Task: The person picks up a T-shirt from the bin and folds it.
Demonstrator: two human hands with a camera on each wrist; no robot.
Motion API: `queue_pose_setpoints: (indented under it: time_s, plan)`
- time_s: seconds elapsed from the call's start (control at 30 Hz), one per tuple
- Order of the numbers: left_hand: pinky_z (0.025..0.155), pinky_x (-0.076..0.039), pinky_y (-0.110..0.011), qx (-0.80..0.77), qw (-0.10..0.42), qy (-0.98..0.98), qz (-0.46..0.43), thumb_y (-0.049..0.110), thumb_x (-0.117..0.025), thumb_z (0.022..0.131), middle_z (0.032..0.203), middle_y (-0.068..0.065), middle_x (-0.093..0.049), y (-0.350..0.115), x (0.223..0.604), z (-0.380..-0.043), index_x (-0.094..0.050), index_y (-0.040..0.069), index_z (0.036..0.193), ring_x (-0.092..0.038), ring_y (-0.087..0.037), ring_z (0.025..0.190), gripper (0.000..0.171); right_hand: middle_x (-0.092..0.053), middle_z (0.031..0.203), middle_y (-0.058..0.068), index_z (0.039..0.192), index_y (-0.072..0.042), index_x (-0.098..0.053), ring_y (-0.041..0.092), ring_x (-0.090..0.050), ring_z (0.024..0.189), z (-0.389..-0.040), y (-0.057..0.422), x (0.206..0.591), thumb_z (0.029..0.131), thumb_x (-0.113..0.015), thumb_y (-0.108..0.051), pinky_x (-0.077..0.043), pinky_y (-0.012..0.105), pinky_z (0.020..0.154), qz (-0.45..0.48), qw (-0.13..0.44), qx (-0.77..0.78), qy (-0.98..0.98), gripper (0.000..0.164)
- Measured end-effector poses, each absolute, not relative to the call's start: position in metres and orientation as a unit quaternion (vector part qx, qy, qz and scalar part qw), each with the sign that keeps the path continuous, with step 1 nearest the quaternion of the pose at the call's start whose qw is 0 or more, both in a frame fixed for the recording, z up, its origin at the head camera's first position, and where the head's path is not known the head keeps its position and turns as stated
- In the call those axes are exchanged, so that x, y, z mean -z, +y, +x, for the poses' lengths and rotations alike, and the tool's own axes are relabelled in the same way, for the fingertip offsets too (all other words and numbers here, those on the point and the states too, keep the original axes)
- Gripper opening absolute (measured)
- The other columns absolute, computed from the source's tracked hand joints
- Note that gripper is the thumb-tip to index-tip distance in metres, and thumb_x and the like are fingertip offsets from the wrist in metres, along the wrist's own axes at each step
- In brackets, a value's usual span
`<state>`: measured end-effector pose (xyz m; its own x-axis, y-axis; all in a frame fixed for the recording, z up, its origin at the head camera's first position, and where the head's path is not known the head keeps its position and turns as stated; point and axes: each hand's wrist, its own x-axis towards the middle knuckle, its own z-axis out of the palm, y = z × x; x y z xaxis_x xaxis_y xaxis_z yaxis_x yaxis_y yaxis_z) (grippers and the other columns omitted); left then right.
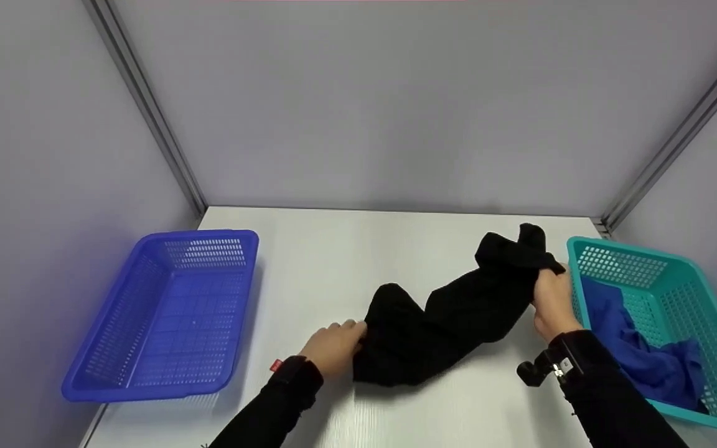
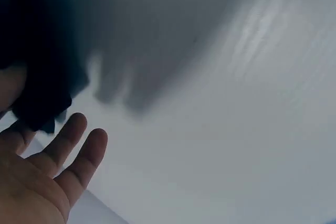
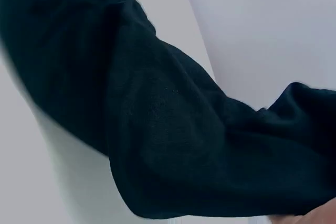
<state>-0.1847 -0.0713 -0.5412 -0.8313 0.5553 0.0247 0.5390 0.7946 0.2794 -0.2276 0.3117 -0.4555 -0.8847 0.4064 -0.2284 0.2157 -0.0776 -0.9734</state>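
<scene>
A bunched black cloth garment [image 1: 458,311] stretches between both hands over the white table. My left hand [image 1: 333,348] pinches its near left end; in the left wrist view the thumb and forefinger close on the dark fabric [image 2: 47,77] while the other fingers [image 2: 89,156] stay extended. At the far right end my right hand [image 1: 554,305] grips the garment, right beside the green basket. The right wrist view is mostly filled by the folded cloth [image 3: 168,129], with only a bit of the right hand [image 3: 315,216] at the lower corner.
A blue plastic basket [image 1: 243,311] stands at the left of the white table [image 1: 309,261], with nothing visible inside. On the right, a green basket [image 1: 707,298] holds a crumpled blue cloth [image 1: 645,361]. Grey panels [image 1: 396,112] enclose the table at the back and sides.
</scene>
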Motion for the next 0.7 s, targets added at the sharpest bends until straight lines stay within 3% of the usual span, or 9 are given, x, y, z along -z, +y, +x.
queue_pose_setpoints:
  time_s: [0.07, 0.17, 0.33, 0.5, 0.57, 0.7]
  plan:
    - [0.067, -0.051, -0.042, -0.259, 0.053, 0.935, 0.238, 0.011, -0.059, 0.105, 0.092, -0.006, -0.063, -0.079, 0.530, -0.194, -0.051, 0.009, 0.108, -0.063, -0.026, 0.079, 0.008, -0.041, 0.148, 0.007, 0.154, -0.009, -0.029, 0.017, -0.049, 0.123, -0.226, 0.320, 0.457, 0.111, -0.032, -0.027, -0.042, 0.031, 0.103, -0.234, 0.058, -0.670, -0.702, 0.047]
    - [0.069, -0.047, -0.040, -0.391, 0.043, 0.904, 0.168, 0.008, -0.052, 0.107, 0.089, -0.009, -0.062, -0.089, 0.518, -0.207, -0.044, 0.007, 0.104, -0.059, -0.023, 0.078, 0.009, -0.029, 0.157, 0.015, 0.154, -0.002, -0.023, 0.024, -0.037, 0.135, -0.224, 0.331, 0.458, 0.110, -0.028, -0.032, -0.035, 0.039, 0.109, -0.237, 0.041, -0.615, -0.751, 0.053]
    - [0.076, -0.044, -0.040, -0.472, -0.030, 0.878, 0.068, 0.008, -0.051, 0.108, 0.091, -0.010, -0.057, -0.098, 0.507, -0.220, -0.040, 0.008, 0.101, -0.055, -0.026, 0.085, 0.013, -0.024, 0.158, 0.020, 0.146, 0.001, -0.027, 0.032, -0.030, 0.140, -0.220, 0.344, 0.461, 0.112, -0.022, -0.040, -0.032, 0.047, 0.111, -0.235, 0.026, -0.566, -0.790, 0.054]
    - [0.080, -0.045, -0.042, -0.465, -0.078, 0.881, 0.038, 0.004, -0.055, 0.104, 0.093, -0.008, -0.054, -0.103, 0.503, -0.224, -0.046, 0.006, 0.099, -0.056, -0.028, 0.090, 0.011, -0.019, 0.163, 0.017, 0.153, -0.001, -0.023, 0.027, -0.029, 0.142, -0.219, 0.346, 0.466, 0.112, -0.023, -0.037, -0.032, 0.041, 0.113, -0.244, 0.030, -0.596, -0.764, 0.055]
    - [0.081, -0.047, -0.043, -0.452, -0.074, 0.888, 0.047, 0.001, -0.057, 0.102, 0.097, -0.010, -0.054, -0.104, 0.503, -0.224, -0.048, 0.005, 0.098, -0.058, -0.029, 0.092, 0.011, -0.024, 0.160, 0.017, 0.157, -0.005, -0.020, 0.026, -0.040, 0.131, -0.220, 0.345, 0.469, 0.112, -0.025, -0.035, -0.039, 0.036, 0.105, -0.243, 0.033, -0.623, -0.742, 0.054]
    - [0.083, -0.050, -0.045, -0.408, -0.004, 0.910, 0.071, -0.004, -0.061, 0.097, 0.112, -0.017, -0.054, -0.105, 0.506, -0.220, -0.052, 0.005, 0.092, -0.059, -0.031, 0.094, 0.014, -0.020, 0.167, 0.018, 0.163, -0.011, -0.011, 0.030, -0.044, 0.139, -0.219, 0.340, 0.476, 0.112, -0.034, -0.031, -0.043, 0.038, 0.107, -0.205, 0.020, -0.624, -0.754, 0.060]
